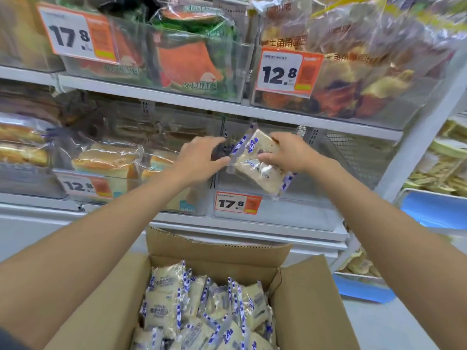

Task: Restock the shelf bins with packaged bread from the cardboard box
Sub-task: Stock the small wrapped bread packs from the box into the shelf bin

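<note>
Head view: we look down past both forearms at the shelf; the cardboard box [303, 299] stands open at bottom centre of the frame.
Step in hand: we judge this to be the placing of one bread packet [257, 170] into the shelf bin [290, 215] at frame centre, which carries the 17.8 price tag [237, 203].
Left hand [202, 157]: fingers curled, with thumb and fingertips pinching the packet's left sealed edge.
Right hand [285, 152]: fingers curled round the packet's upper right end, thumb across its face.
Packet location: held in the air and tilted, just above and in front of the bin's front wall, not yet resting inside.
Bin contents: we cannot read the fill level through the clear wall and the glare.
Remaining stock: the remaining packets [202, 311] stand packed on edge in the box.
Neighbouring bin [177, 203]: left of centre, holding other loaves; we keep our packet out of it.
Procedure: we would carry the packet over the front wall before lowering it, then set it toward the back with the printed face forward.
Grip advice: we would hold by the seams and the ends, since soft bread is likely to dent under finger pressure.
Release: we would let go only once the packet rests on the bin floor or on stock.
Risk: the striped seam may snag on the bin's rim.
</note>
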